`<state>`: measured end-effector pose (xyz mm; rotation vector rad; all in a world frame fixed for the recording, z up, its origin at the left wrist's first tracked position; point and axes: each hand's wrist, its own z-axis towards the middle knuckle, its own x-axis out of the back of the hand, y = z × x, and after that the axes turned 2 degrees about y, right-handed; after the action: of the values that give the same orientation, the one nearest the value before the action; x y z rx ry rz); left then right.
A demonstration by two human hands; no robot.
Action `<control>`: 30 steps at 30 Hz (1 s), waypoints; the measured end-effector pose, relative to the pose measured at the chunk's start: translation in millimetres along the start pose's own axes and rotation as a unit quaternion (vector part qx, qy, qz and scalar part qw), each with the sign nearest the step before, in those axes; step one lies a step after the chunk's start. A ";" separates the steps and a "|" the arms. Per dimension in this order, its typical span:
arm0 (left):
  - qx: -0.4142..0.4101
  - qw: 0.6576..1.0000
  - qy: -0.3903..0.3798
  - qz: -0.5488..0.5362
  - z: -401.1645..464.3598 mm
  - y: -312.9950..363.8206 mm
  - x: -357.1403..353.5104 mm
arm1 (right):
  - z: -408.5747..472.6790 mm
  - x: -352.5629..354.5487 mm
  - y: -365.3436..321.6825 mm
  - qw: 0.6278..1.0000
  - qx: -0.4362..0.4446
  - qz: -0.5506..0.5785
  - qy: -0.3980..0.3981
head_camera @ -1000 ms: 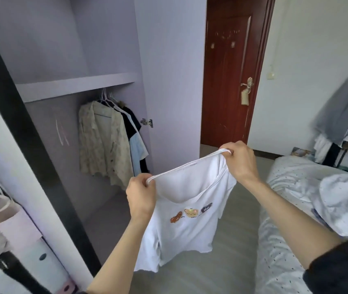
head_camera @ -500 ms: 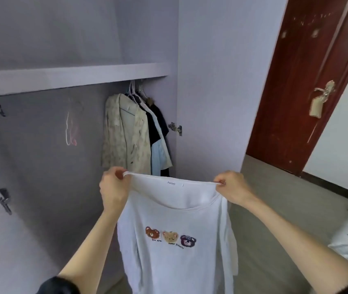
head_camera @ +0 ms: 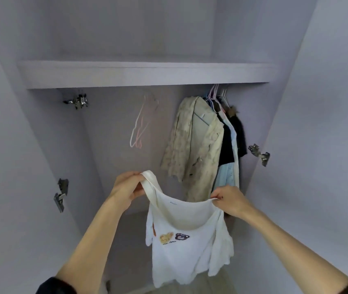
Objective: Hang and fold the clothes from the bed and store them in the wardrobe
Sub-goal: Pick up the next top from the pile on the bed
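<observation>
A white T-shirt (head_camera: 187, 249) with small bear prints on the chest hangs between my hands in front of the open wardrobe (head_camera: 145, 74). My left hand (head_camera: 127, 190) grips the left side of its stretched neckline, raised a little higher. My right hand (head_camera: 229, 199) pinches the right side of the neckline. Empty pink and white hangers (head_camera: 141, 126) dangle from the rail under the shelf, above and slightly left of the shirt. The shirt's lower hem falls near the wardrobe floor.
A beige patterned shirt (head_camera: 192, 145), a dark garment (head_camera: 227, 145) and a light blue one (head_camera: 229, 172) hang at the right end of the rail. Metal door hinges (head_camera: 259, 153) stick out from the side walls. The wardrobe's left half holds only the hangers.
My view has turned from the room and door to face straight into the wardrobe. Both hands carried the shirt closer in, and the left hand lifted its side of the neckline.
</observation>
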<state>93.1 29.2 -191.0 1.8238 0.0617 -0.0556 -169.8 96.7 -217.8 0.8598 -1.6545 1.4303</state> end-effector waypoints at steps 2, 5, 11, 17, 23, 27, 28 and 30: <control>-0.017 1.000 -0.012 0.015 22.6 11.2 1.4 | 32.1 -3.4 -12.9 1.000 0.013 -0.016 -0.018; -0.032 0.998 -0.015 0.049 56.2 20.4 3.5 | 83.8 -8.9 -40.4 0.994 0.012 0.098 -0.049; -0.043 0.996 0.029 0.074 113.6 34.1 12.9 | 181.3 3.3 -128.0 0.939 -0.001 0.340 -0.056; -0.066 0.992 0.089 0.057 147.6 49.7 40.8 | 247.3 -7.1 -179.5 0.827 -0.086 0.553 -0.053; -0.071 0.990 0.112 0.042 159.2 52.7 60.0 | 285.7 -16.7 -203.7 0.777 -0.141 0.607 -0.089; -0.070 0.990 0.114 0.049 162.6 51.8 65.3 | 299.0 -14.6 -213.6 0.724 -0.179 0.663 -0.061; -0.070 0.990 0.113 0.050 162.8 52.0 65.2 | 301.9 -13.1 -215.8 0.707 -0.184 0.680 -0.053; -0.071 0.990 0.115 0.052 162.7 53.0 63.2 | 306.1 -8.4 -217.7 0.713 -0.186 0.675 -0.031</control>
<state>159.1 -140.7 -185.1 1.6811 0.1293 0.2272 -13.3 -237.0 -145.1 -0.8253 -2.6426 1.7309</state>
